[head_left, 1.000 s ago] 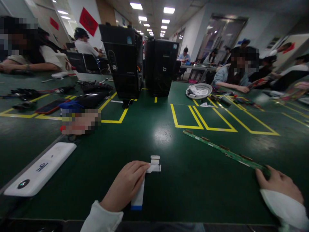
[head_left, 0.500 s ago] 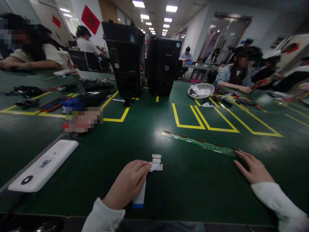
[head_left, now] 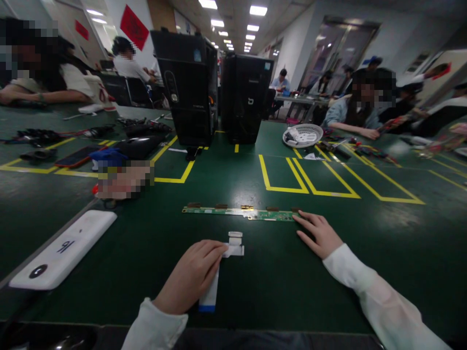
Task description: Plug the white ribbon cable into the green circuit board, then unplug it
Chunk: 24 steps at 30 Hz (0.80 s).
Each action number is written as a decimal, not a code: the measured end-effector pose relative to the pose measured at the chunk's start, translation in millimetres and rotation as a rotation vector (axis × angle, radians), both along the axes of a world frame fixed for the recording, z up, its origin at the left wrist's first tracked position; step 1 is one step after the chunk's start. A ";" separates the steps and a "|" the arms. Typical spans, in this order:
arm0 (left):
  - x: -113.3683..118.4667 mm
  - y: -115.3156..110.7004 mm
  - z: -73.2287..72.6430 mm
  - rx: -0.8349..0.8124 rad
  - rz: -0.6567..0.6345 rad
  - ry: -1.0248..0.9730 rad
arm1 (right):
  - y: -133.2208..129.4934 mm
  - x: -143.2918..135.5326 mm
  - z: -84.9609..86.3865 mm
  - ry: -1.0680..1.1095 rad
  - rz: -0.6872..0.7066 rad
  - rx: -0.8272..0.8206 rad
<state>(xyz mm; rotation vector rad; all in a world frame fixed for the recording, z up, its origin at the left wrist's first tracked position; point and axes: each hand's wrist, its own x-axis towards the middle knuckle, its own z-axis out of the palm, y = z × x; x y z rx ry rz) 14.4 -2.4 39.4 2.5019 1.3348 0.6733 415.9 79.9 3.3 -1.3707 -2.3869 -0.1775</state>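
Observation:
A white flat ribbon cable (head_left: 209, 291) with a blue end lies on the green table, its connector end pointing away from me. My left hand (head_left: 191, 274) is closed on it near the connectors, fingers pressed together. Beyond the cable a long, narrow green circuit board (head_left: 268, 215) lies roughly level from left to right. At its right end, my right hand (head_left: 319, 234) touches the board with the fingertips, its fingers spread.
A white device (head_left: 65, 250) lies at the left. Two black computer towers (head_left: 184, 92) (head_left: 248, 99) stand at the back. A white basket (head_left: 303, 135) sits back right, cables and a phone back left. People sit at both sides.
My right hand has moved left, and the circuit board has shifted left with it and turned from slanted to nearly level. The left hand keeps its place on the cable.

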 end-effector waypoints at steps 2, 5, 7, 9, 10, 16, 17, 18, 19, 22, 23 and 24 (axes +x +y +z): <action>0.2 0.1 1.0 -0.013 0.001 0.001 | 2.7 -17.6 2.0 0.004 0.038 -0.005; 0.8 0.6 2.1 -0.026 0.001 -0.008 | 4.5 -41.3 5.3 0.009 0.077 -0.002; 1.1 0.9 1.7 -0.034 0.000 -0.012 | 3.9 -55.5 8.0 0.004 0.096 0.006; 1.0 1.1 0.7 -0.046 0.000 -0.012 | 2.2 -68.0 11.2 -0.008 0.104 0.017; 0.9 1.2 0.1 -0.051 0.002 -0.011 | 1.2 -73.5 13.0 -0.016 0.103 0.022; 1.2 1.5 -1.1 -0.056 0.001 0.000 | 1.5 -95.6 21.9 -0.023 0.124 0.036; 1.4 1.5 -1.1 -0.054 -0.001 0.003 | 3.4 -98.2 21.9 -0.006 0.150 0.041; 1.7 1.6 -1.0 -0.052 -0.005 0.007 | 5.7 -100.7 21.3 0.014 0.181 0.043; 2.0 1.7 -0.9 -0.051 -0.008 0.011 | 8.4 -102.9 20.1 0.033 0.212 0.038; 3.2 2.1 0.0 -0.050 -0.009 0.007 | 16.2 -107.5 14.2 0.063 0.272 0.012; 3.6 2.3 0.5 -0.051 -0.007 0.000 | 18.1 -107.9 11.8 0.067 0.282 0.008; 4.2 2.3 1.0 -0.051 -0.005 -0.009 | 19.2 -107.8 9.5 0.070 0.292 0.008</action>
